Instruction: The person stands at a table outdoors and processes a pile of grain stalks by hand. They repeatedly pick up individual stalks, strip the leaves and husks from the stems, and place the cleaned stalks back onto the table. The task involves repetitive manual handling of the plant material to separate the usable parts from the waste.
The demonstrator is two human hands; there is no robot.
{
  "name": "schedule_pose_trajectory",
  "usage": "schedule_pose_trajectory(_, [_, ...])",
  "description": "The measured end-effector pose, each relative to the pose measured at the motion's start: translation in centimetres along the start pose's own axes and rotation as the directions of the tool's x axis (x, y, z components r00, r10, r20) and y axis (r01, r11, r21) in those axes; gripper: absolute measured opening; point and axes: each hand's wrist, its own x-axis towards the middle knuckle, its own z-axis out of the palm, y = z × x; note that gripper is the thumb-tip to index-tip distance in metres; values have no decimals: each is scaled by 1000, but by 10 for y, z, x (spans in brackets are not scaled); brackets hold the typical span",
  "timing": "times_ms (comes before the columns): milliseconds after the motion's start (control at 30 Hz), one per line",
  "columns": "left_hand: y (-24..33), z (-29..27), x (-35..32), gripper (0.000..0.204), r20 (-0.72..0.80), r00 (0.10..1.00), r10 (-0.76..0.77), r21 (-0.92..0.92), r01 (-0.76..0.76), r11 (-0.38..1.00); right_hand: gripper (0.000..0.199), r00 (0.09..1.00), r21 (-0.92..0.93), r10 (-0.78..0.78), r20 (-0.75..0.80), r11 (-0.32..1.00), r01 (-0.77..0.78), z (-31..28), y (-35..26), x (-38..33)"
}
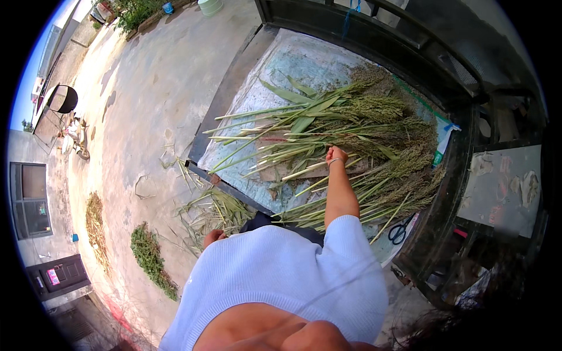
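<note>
We are listing, first, the cut stalks [304, 140] with bushy seed heads [380, 111] — green to straw-coloured, lying across a worn pale-blue sheet [293, 58] inside a dark metal-railed bed [421, 85]; their bare ends are pointing left and their heads are fanning out to the right. Broad green leaves [301, 124] are lying among them, and a flat brown board [281, 171] is showing beneath. The right hand [335, 155] is reaching in over the middle of the spread, its fingers curling inward beside the stems; we are seeing a thin band [335, 161] circling its wrist, but cannot tell whether a stem is being pinched. The left hand [213, 236] is hanging low beside the person's light-blue top [275, 257], near a heap of stripped leaves [225, 210] on the concrete ground [158, 88]; its fingers are bending, and with the top partly covering it we cannot tell what, if anything, they are gripping. Dark-handled scissors [400, 233] are resting on the bed's near right corner, just beside the lower seed heads. On the ground at left we are counting a green plant pile [153, 257], a dry yellowish strip of plant matter [96, 228] and — farther off — a parked motorbike [76, 137].
</note>
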Motion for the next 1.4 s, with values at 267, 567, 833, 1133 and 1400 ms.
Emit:
schedule_pose_trajectory(267, [148,32,40,21,112,893,437,168,-450,877,32,995,70,39,-91,997,-33,1,-27,-9])
schedule_pose_trajectory(567, [253,76,18,19,249,718,650,161,-692,704,17,994,-21,14,109,1000,-11,-38,-11,-26])
schedule_pose_trajectory(833, [280,183,17,31,631,662,404,180,-632,754,18,786,310,-133,604,948,-77,-111,36,-142])
schedule_pose_trajectory(1133, [278,230,0,32,525,754,395,174,-549,817,25,883,214,-257,394,959,184,-151,18,-158])
schedule_pose_trajectory(1400, [150,118,96,32,77,904,421,763,-325,559,30,930,268,-358,-83,891,367,-174,-49,-103])
